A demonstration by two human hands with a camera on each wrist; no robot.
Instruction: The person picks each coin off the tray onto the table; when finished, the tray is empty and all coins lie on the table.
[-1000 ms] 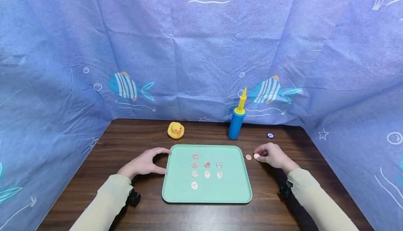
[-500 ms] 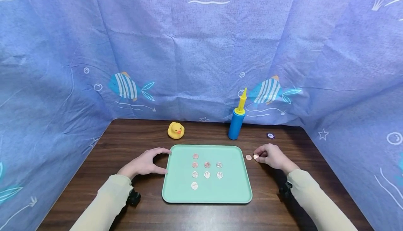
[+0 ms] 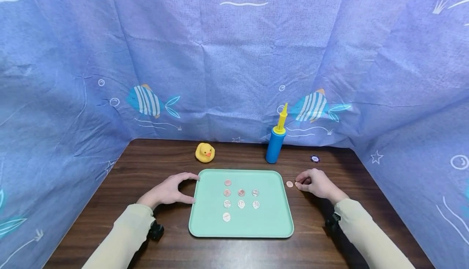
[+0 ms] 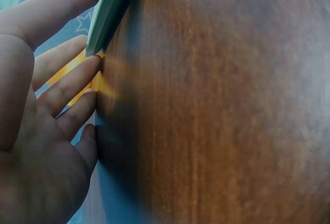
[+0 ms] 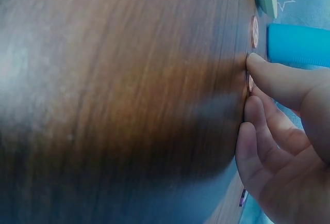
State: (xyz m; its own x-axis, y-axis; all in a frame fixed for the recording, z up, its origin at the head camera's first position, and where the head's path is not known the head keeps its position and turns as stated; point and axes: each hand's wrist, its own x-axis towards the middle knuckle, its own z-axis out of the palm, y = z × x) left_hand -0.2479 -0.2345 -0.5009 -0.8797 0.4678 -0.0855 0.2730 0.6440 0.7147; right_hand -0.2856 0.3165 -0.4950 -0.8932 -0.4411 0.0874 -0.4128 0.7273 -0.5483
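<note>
My right hand (image 3: 316,182) is at the table to the right of the green tray (image 3: 271,224). Its thumb and fingertips pinch a copper coin (image 3: 297,184) flat at the tabletop; in the right wrist view the coin (image 5: 251,83) shows between thumb and finger. Another copper coin (image 3: 289,184) lies just left of it, beside the tray's edge. My left hand (image 3: 170,189) touches the tray's left rim with thumb and index finger spread apart. Several copper and silver coins lie spaced in rows on the tray, among them a silver coin (image 3: 226,217) nearest me.
A yellow rubber duck (image 3: 205,152) sits behind the tray. The blue hand pump (image 3: 275,147) with a yellow nozzle stands upright at the back, right of the duck. Farther right lies a dark poker chip (image 3: 315,159). A blue fish-print cloth (image 3: 234,65) hangs behind the table.
The coin under my right hand has slid slightly left toward the other loose coin, and the right fingertips now cover more of it. My left hand and the tray have stayed put.
</note>
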